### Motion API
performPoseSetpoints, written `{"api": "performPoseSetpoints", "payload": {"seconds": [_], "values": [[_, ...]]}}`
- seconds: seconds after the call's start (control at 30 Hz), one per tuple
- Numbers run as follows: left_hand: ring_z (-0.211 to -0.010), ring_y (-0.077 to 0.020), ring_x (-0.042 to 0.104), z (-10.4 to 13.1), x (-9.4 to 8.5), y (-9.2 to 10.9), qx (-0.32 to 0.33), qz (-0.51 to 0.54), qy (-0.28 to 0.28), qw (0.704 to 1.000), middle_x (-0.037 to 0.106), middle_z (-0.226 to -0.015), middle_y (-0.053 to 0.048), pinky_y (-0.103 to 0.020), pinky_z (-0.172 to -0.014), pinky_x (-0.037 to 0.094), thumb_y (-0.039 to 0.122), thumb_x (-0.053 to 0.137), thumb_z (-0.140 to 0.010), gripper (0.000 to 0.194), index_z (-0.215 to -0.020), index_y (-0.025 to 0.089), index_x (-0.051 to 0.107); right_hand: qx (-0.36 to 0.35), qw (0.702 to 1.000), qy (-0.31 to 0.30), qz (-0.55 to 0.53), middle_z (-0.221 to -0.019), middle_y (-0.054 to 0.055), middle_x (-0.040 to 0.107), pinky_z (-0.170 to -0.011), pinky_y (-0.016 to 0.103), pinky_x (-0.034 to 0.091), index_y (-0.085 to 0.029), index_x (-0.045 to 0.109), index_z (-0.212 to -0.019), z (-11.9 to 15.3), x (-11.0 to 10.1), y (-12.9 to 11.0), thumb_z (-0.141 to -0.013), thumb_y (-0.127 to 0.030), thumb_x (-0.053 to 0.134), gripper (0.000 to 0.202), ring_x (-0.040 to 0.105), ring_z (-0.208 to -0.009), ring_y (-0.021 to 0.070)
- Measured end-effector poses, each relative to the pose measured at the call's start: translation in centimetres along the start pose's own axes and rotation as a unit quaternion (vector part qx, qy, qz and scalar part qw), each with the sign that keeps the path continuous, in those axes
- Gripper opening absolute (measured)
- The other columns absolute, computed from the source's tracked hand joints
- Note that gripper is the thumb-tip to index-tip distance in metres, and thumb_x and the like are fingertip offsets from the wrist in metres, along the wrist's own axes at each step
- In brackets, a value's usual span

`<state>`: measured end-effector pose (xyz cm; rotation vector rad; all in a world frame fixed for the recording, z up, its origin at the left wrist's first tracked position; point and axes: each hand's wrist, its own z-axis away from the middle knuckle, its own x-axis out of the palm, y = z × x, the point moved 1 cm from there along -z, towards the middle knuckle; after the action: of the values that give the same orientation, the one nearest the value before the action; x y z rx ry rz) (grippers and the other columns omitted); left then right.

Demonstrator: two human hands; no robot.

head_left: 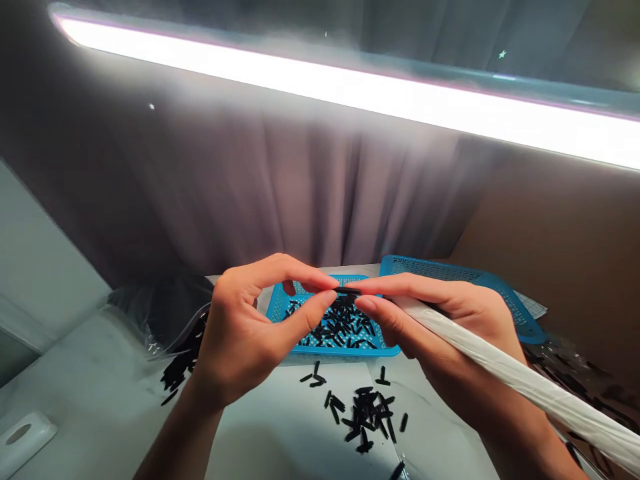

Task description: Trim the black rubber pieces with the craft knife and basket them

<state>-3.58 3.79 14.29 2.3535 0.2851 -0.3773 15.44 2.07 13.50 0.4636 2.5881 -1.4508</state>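
A small, slim black piece (348,291) is held level between both hands, above a blue perforated basket (330,351). My left hand (260,320) pinches its left end between thumb and fingertips. My right hand (440,320) pinches the right end with thumb and index finger. Many similar black pieces (343,323) lie in the basket below. A loose pile of black pieces (367,413) rests on the white table (270,427) nearer to me. A white wrapped strip (500,353) runs from my right hand toward the lower right edge.
At the left, a clear plastic bag (155,320) sits beside more black pieces (177,367). A second blue basket (520,307) stands behind my right hand. A white object (30,440) lies at the lower left. A bright tube light (325,80) crosses the top, before a curtain.
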Motion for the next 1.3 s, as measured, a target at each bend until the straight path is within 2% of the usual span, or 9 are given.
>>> {"api": "performPoseSetpoints", "payload": {"seconds": [0.2,0.47,0.67,0.97,1.17,1.3], "values": [[-0.074,-0.0104,0.066,0.10,0.22,-0.03,0.046,-0.038,0.017,0.998,0.074,-0.080,0.004,-0.024,-0.070,0.051,0.011,0.073,-0.084,0.011,-0.085,0.022,0.074,0.022,0.999,-0.010,-0.020,-0.045,-0.002,0.050,-0.041,0.022,0.030,-0.023,0.086,-0.088,-0.04,0.19,-0.06,-0.083,-0.041,0.075,0.022,0.038,-0.045,0.0094],[-0.073,-0.0109,0.065,0.04,0.12,-0.09,0.025,-0.037,0.019,0.999,0.074,-0.079,0.003,-0.024,-0.069,0.049,0.016,0.078,-0.083,0.009,-0.087,0.023,0.076,-0.003,1.000,0.003,0.001,-0.046,-0.002,0.050,-0.042,0.022,0.036,-0.026,0.086,-0.087,0.01,-0.03,-0.30,-0.083,-0.039,0.075,0.017,0.041,-0.044,0.0101],[-0.073,-0.0103,0.066,0.07,0.06,-0.13,0.019,-0.015,0.010,1.000,0.074,-0.079,0.004,-0.023,-0.069,0.050,0.016,0.077,-0.084,0.008,-0.086,0.023,0.075,0.008,1.000,0.000,-0.003,-0.046,-0.002,0.054,-0.044,0.022,0.040,-0.025,0.086,-0.088,0.07,0.06,-0.28,-0.084,-0.038,0.075,0.018,0.048,-0.046,0.0109],[-0.072,-0.0127,0.065,0.18,0.03,-0.11,0.035,-0.011,0.007,0.999,0.073,-0.078,0.002,-0.027,-0.068,0.052,0.012,0.076,-0.083,0.011,-0.085,0.022,0.075,-0.032,0.999,-0.008,0.013,-0.046,-0.003,0.054,-0.040,0.021,0.035,-0.024,0.085,-0.091,-0.19,-0.12,0.07,-0.085,-0.035,0.075,0.016,0.046,-0.043,0.0101],[-0.076,-0.0124,0.067,0.03,-0.03,-0.44,0.083,0.015,0.000,0.996,0.075,-0.081,0.003,-0.026,-0.070,0.054,0.008,0.075,-0.084,0.017,-0.086,0.025,0.076,-0.061,0.998,-0.003,0.024,-0.047,-0.003,0.056,-0.040,0.020,0.034,-0.025,0.085,-0.088,-0.17,-0.11,0.24,-0.085,-0.029,0.074,0.012,0.044,-0.043,0.0085],[-0.077,-0.0129,0.068,-0.16,0.05,-0.46,0.114,-0.003,0.007,0.993,0.076,-0.082,0.002,-0.027,-0.070,0.054,0.008,0.075,-0.084,0.017,-0.087,0.025,0.077,-0.064,0.998,0.004,0.014,-0.047,-0.003,0.055,-0.040,0.021,0.032,-0.025,0.086,-0.089,-0.15,0.07,0.44,-0.084,-0.029,0.075,0.012,0.041,-0.043,0.0084]]}}
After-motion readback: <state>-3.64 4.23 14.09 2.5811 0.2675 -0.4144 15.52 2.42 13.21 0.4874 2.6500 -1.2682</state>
